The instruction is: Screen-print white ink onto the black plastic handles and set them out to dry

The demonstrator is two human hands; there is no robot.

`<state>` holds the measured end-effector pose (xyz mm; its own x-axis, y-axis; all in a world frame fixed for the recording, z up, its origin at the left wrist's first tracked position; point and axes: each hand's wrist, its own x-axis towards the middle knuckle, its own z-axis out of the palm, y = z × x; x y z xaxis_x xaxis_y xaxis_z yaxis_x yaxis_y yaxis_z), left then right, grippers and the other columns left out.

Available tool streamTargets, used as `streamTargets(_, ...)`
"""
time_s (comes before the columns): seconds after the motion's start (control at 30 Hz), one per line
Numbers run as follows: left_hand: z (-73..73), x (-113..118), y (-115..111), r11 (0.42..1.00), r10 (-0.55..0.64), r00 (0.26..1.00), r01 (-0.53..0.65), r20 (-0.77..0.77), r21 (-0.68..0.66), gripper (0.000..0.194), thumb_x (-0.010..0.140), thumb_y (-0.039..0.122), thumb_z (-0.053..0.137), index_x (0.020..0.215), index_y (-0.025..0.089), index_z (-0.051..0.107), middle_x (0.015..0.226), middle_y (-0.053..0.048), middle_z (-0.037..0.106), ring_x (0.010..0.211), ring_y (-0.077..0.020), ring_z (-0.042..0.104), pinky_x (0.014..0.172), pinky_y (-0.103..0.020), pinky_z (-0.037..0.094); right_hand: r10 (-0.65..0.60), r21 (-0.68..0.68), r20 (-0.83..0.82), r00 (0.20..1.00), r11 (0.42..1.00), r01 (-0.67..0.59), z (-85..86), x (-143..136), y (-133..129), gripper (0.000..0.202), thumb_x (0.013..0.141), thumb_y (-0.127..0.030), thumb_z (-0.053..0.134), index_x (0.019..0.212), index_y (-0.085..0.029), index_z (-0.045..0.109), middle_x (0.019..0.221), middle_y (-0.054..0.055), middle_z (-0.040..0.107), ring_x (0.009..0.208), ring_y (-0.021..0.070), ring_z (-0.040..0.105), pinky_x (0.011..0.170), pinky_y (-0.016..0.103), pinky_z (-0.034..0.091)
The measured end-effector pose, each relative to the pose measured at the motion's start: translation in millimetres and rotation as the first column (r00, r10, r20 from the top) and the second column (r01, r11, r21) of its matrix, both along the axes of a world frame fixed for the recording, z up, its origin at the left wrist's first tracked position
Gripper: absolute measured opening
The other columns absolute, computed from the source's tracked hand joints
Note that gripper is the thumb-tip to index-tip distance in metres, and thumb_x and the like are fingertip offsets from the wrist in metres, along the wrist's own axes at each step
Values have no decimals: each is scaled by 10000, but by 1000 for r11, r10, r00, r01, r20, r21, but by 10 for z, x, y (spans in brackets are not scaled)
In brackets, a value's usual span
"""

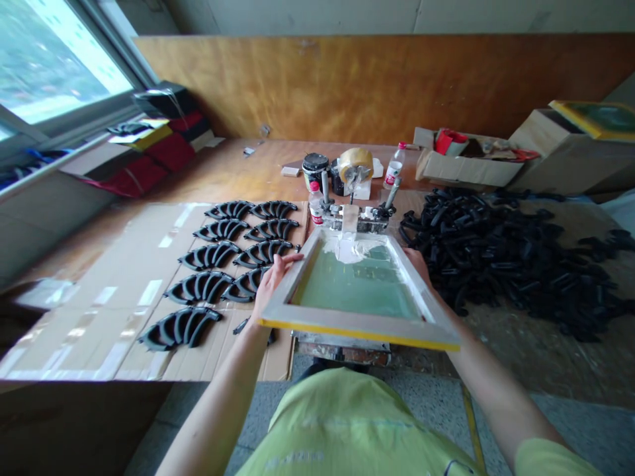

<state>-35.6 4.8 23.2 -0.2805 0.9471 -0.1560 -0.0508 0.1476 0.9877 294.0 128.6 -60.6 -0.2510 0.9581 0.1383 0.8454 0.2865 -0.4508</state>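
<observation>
A framed screen (pixel 357 284) with green mesh is tilted up in front of me, its far end at a metal clamp (pixel 354 221). White paste is smeared on the mesh near that end. My left hand (pixel 272 284) grips the left side of the frame, fingers along its edge. On the right side, my right hand (pixel 419 264) holds the frame, its fingers partly hidden by it. Beneath the near edge, part of a base (pixel 342 350) shows.
Rows of curved black parts (pixel 186 327) lie on cardboard (pixel 124 264) at left. A heap of black parts (pixel 506 258) covers the right. Behind the clamp stand bottles (pixel 395 166), a tub (pixel 315 170) and a tape roll (pixel 356 165). An open box (pixel 469 170) sits back right.
</observation>
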Motion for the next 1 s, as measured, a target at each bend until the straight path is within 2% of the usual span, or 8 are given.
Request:
streamTargets(0.1,-391,-23,-232,983,-76,997,75,2,-167,621,790,621,579,1236,192,633,847,-30,691,642,-149,587,550,-226,439,-40,173,-53,998,984,48,224,-122,246,385,907,-213,455,1262,-153,591,1259,155,557,1154,290,523,1006,449,417)
streamTargets(0.2,-818,0,-290,970,-91,996,90,7,-225,755,768,532,647,1422,209,450,816,-22,679,649,-149,592,567,-224,450,140,347,6,990,928,-134,393,-631,433,553,818,-231,635,1349,-165,497,1386,142,450,1250,312,431,1049,473,373)
streamTargets(0.33,-1168,-8,-247,963,-97,989,65,-114,-260,728,792,504,620,1432,211,434,811,-24,676,687,-152,605,602,-227,458,273,196,224,935,927,-318,392,-1194,484,262,830,-147,597,1091,-133,618,1088,144,616,1051,279,530,913,398,430)
streamTargets(0.47,-1206,-25,-241,965,-84,989,49,-125,-257,668,784,499,628,1371,201,517,825,-33,683,735,-171,621,644,-246,474,363,59,320,875,914,-400,249,-1144,230,146,842,-89,511,895,-139,638,905,117,653,890,240,566,776,326,426)
streamTargets(0.67,-1079,36,-259,964,-1,999,-11,-47,-267,577,737,434,677,1256,190,610,798,-28,691,711,-183,623,632,-256,481,688,-6,240,685,706,-708,333,-769,-44,204,772,-37,517,837,-184,643,839,51,644,856,202,564,741,282,395)
streamTargets(0.7,-1060,44,-260,962,7,999,-18,-40,-271,566,733,430,679,1243,190,617,789,-28,691,704,-184,623,626,-258,481,696,-13,220,684,703,-711,354,-765,-29,187,776,-51,529,821,-193,642,822,38,638,836,195,562,732,277,394)
streamTargets(0.83,-1032,43,-268,961,22,999,-27,-23,-276,569,729,442,684,1237,193,618,744,-18,679,637,-171,603,579,-250,458,544,118,163,823,817,-564,275,-835,-26,205,814,-68,512,862,-193,667,859,53,640,882,209,552,756,293,410)
streamTargets(1.0,-1046,27,-273,968,-29,999,16,-46,-252,642,752,508,652,1299,181,569,706,-5,658,561,-137,560,524,-224,413,610,165,104,786,768,-618,111,-765,-190,264,829,-52,504,973,-178,687,943,72,664,960,216,555,850,321,432)
